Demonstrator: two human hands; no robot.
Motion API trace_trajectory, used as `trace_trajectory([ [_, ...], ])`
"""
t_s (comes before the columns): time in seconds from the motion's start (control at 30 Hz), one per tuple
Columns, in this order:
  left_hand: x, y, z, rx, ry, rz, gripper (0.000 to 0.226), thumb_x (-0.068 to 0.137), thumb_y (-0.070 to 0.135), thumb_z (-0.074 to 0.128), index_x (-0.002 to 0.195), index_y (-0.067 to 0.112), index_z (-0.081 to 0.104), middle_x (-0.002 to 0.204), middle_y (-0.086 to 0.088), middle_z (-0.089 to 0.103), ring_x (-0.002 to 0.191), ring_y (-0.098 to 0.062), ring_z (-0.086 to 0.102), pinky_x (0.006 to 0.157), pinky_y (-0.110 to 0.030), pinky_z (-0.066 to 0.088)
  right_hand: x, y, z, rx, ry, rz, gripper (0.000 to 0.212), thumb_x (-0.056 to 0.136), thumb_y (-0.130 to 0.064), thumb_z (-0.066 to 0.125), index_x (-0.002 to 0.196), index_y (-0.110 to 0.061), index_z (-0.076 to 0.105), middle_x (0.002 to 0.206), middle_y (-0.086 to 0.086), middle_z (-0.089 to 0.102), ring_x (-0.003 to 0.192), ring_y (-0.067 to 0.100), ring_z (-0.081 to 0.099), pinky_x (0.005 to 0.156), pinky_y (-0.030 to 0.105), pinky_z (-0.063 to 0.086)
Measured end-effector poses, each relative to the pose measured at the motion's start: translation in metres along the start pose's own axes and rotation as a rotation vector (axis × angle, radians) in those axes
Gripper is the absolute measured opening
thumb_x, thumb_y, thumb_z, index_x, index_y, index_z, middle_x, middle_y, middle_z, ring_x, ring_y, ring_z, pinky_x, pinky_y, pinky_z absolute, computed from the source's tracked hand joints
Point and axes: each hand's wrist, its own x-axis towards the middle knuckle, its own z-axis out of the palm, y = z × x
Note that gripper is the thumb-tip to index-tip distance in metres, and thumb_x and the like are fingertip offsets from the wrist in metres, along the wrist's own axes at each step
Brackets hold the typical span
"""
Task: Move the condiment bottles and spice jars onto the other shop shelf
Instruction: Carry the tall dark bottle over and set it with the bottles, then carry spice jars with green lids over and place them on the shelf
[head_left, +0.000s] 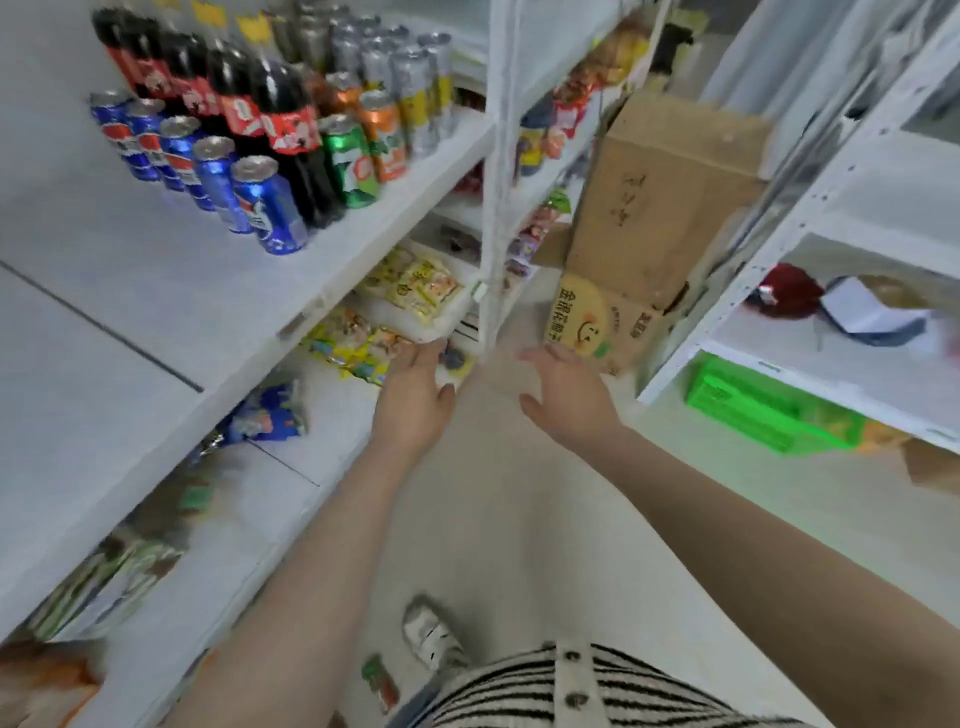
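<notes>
Currently, both arms: I am reaching forward and down into the aisle.
Left hand (415, 395): I am holding it open and empty, fingertips right at the corner of the white shelf (332, 280) stocked with yellow snack packets (415, 286).
Right hand (566, 395): I am spreading it open over the floor, gripping nothing, near the cardboard box (654, 208).
Upper shelf: cola bottles (280, 130) and blue cans (270, 208) are standing upright.
Condiment bottles, spice jars: I cannot tell where; blur is hiding detail.

Blurred packets (104, 577), lower-left shelf
</notes>
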Motion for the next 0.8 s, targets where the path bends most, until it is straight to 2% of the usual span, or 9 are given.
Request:
trace_trajectory([
  [0.07,0.001,0.036,0.036,0.022,-0.078,0.058,0.054,0.084,0.008,0.059,0.137,0.009,0.046,0.132,-0.015,0.051,0.123,-0.033,0.045,0.099,-0.038,0.040,-0.027,0.050,-0.009,0.023,0.020,0.094,0.054,0.085,-0.022,0.060,0.137,-0.021,0.045,0.137,0.005,0.048,0.126,0.026,0.044,0.100,0.036,0.040],
  [0.13,-0.005,0.077,0.075,0.019,-0.172,0.110,0.052,0.087,0.011,0.059,0.138,0.012,0.045,0.133,-0.011,0.052,0.123,-0.029,0.049,0.099,-0.034,0.041,-0.059,0.101,-0.016,0.043,0.015,0.182,0.054,0.086,-0.021,0.058,0.138,-0.022,0.043,0.138,0.004,0.045,0.127,0.025,0.042,0.098,0.035,0.040],
  [0.27,-0.033,0.159,0.157,-0.028,-0.365,0.199,0.047,0.091,0.012,0.055,0.137,0.015,0.046,0.132,-0.004,0.053,0.121,-0.021,0.051,0.098,-0.025,0.036,-0.137,0.202,-0.032,0.056,0.002,0.375,0.054,0.086,-0.021,0.056,0.138,-0.022,0.042,0.138,0.003,0.043,0.127,0.024,0.040,0.094,0.034,0.043],
  [0.4,-0.056,0.242,0.229,-0.036,-0.505,0.340,0.046,0.090,0.012,0.055,0.136,0.015,0.047,0.131,-0.004,0.054,0.121,-0.021,0.051,0.099,-0.025,0.035,-0.212,0.288,-0.055,0.058,0.050,0.586,0.054,0.086,-0.022,0.057,0.138,-0.023,0.042,0.139,0.002,0.043,0.126,0.023,0.043,0.091,0.034,0.044],
  [0.6,-0.053,0.349,0.301,-0.036,-0.646,0.527,0.046,0.090,0.012,0.055,0.136,0.014,0.048,0.130,-0.006,0.055,0.119,-0.022,0.052,0.100,-0.029,0.038,-0.285,0.377,-0.087,0.096,0.138,0.857,0.053,0.088,-0.023,0.056,0.139,-0.023,0.041,0.139,0.003,0.044,0.127,0.022,0.042,0.090,0.032,0.044],
  [0.8,-0.014,0.445,0.376,-0.012,-0.751,0.675,0.046,0.090,0.012,0.055,0.136,0.016,0.048,0.130,-0.005,0.056,0.120,-0.022,0.051,0.100,-0.034,0.041,-0.296,0.457,-0.114,0.156,0.248,1.016,0.051,0.087,-0.024,0.056,0.137,-0.022,0.043,0.136,0.004,0.047,0.126,0.023,0.043,0.091,0.034,0.046],
])
